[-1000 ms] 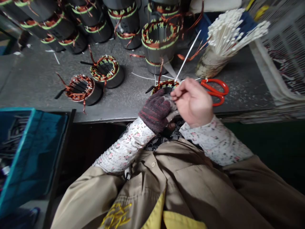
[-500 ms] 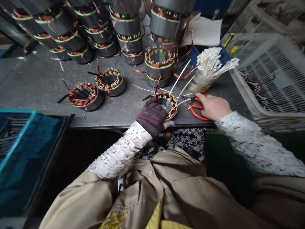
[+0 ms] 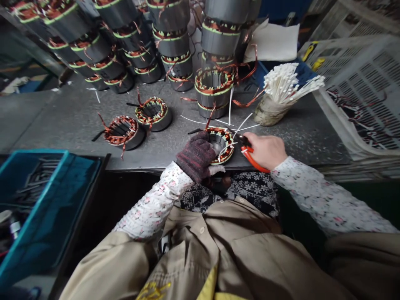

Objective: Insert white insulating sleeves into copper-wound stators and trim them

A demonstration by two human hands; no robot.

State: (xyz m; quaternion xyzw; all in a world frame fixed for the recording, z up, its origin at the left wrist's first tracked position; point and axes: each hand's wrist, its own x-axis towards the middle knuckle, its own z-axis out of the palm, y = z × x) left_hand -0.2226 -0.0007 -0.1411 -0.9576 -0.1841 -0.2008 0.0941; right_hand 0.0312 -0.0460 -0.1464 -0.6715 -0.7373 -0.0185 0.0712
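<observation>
My left hand (image 3: pixel 196 155), in a dark knitted glove with a bare thumb side, is closed on the near left rim of a small motor stator (image 3: pixel 230 155) at the bench edge. The stator has a ring of copper windings, and white cable ties (image 3: pixel 243 121) stick out from its right side. My right hand (image 3: pixel 267 149) is bare and wrapped round red-handled cutting pliers (image 3: pixel 251 160). The dark jaws of the pliers are close to the stator's right rim, among the ties; whether they touch a tie I cannot make out.
Two similar stators (image 3: pixel 134 135) lie to the left on the bench (image 3: pixel 175 143). Taller stators (image 3: pixel 215 98) stand stacked behind. A pot (image 3: pixel 269 111) of white cable ties stands at right, beside a white plastic crate (image 3: pixel 331 125). A teal bin (image 3: pixel 67 183) is at lower left.
My right hand has closed round the pliers, bringing the spread handles together. A long white strip that slanted up from the stator is now behind it, apart. The view has shifted slightly.
</observation>
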